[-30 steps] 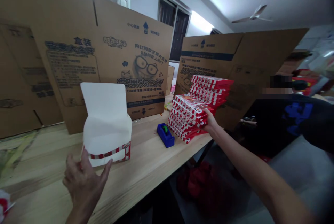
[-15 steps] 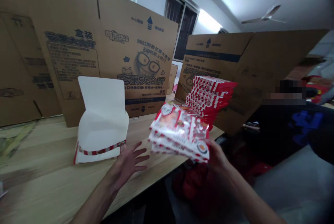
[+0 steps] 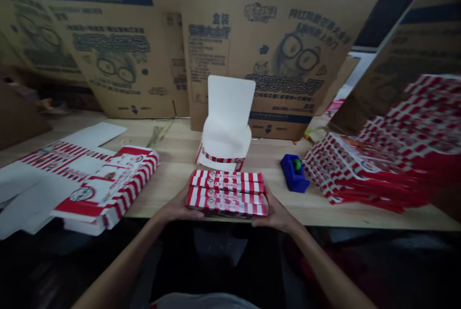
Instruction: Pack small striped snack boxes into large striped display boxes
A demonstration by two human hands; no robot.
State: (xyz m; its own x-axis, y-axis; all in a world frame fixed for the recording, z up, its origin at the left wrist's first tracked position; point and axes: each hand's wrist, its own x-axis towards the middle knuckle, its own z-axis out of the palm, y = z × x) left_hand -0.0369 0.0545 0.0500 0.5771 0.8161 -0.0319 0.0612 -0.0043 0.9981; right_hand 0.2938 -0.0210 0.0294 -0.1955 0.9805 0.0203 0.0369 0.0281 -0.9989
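Lower centre: stack (image 3: 226, 193) pinched endwise between left hand (image 3: 180, 207) and right hand (image 3: 275, 212), both closed on it. Probably light, stiff, slippery; best squeezed at both ends, kept level.

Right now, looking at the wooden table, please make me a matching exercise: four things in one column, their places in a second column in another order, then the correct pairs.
Things
1. blue tape dispenser
2. open white carton
3. flat cartons
4. small stack of packets

Places
A. held between the left hand and the right hand
B. at the left end of the table
C. between the small stack and the big pile of packets
D. just behind the small stack, lid raised

Pairs: 1-C, 2-D, 3-B, 4-A
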